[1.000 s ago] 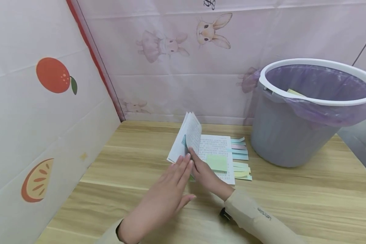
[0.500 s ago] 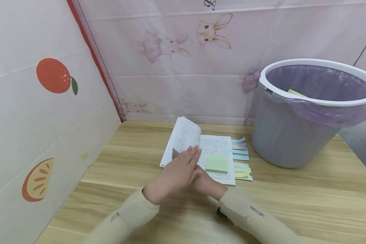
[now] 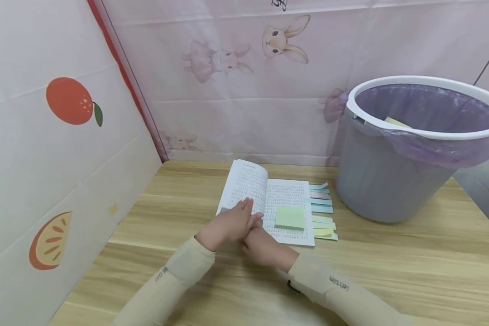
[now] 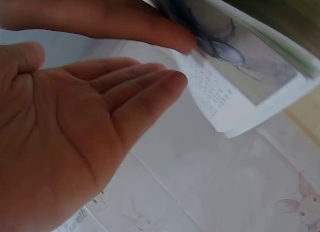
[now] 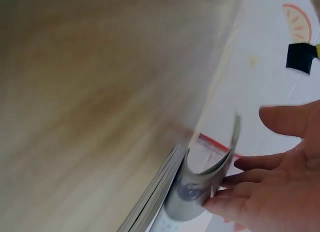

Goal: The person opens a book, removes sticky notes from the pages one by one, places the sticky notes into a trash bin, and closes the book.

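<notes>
At the open book (image 3: 287,192), hands (image 3: 233,223) overlap (right sleeve (image 3: 319,285) lettered "Let…").

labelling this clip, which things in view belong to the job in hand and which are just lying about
Job in hand:
- left hand
- right hand
- open book

Probably just about:
- green note pad, lying on the book
- coloured strips at its edge
- grey bin

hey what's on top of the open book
A green sticky pad lies on the right page of the book, and coloured strips jut past its right edge. The left hand hides part of the left page; anything beneath can't be seen.
</notes>
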`<state>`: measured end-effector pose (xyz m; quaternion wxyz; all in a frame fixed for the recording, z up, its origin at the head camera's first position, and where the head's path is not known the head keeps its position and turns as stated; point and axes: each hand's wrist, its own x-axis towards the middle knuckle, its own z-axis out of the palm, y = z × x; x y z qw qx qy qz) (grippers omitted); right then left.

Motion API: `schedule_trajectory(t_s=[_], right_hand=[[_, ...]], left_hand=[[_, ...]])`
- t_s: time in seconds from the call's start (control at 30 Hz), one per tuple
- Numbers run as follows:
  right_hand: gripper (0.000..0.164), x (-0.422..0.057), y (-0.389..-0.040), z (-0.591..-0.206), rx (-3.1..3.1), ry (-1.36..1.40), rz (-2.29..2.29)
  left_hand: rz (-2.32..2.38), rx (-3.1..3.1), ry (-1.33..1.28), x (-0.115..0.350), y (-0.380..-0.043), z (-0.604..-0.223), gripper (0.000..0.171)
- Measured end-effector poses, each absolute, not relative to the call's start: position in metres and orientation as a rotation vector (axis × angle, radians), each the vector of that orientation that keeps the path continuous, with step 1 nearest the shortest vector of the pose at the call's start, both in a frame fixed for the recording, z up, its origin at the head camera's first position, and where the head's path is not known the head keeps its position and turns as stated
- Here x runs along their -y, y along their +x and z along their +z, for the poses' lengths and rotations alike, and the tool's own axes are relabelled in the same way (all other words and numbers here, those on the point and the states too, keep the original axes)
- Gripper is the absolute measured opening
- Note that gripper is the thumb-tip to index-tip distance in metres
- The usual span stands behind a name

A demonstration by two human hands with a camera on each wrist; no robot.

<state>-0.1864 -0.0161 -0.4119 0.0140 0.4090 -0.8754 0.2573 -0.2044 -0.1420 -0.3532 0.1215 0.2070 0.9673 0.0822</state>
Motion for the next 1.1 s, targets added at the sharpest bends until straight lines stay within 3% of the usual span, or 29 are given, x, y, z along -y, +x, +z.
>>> schedule_trajectory(t_s=[0.13,0.3,0.47,0.67,0.87,1.1], right_hand=[[0.042,0.018,-0.180,-0.407,2.773,1.344,0.784],[0.047,0.016,-0.172,-0.393,2.858,1.426,0.925],[0.041,0.004,-0.165,-0.379,2.872,1.523,1.034],[0.026,-0.024,-0.172,-0.366,2.850,1.433,1.076],[0.018,-0.051,-0.199,-0.371,2.742,1.227,0.673],[0.020,-0.077,-0.222,-0.395,2.714,1.172,0.051]], left_hand=[[0.186,-2.799,0.624,0.145,-0.208,-0.358,0.057],[-0.186,-2.775,0.869,0.149,-0.210,-0.363,0.042],[-0.284,-2.797,0.887,0.153,-0.211,-0.374,0.047],[-0.009,-2.936,0.804,0.160,-0.209,-0.396,0.054],[0.082,-3.004,0.797,0.165,-0.205,-0.406,0.062],[0.042,-2.986,0.802,0.169,-0.207,-0.416,0.067]])
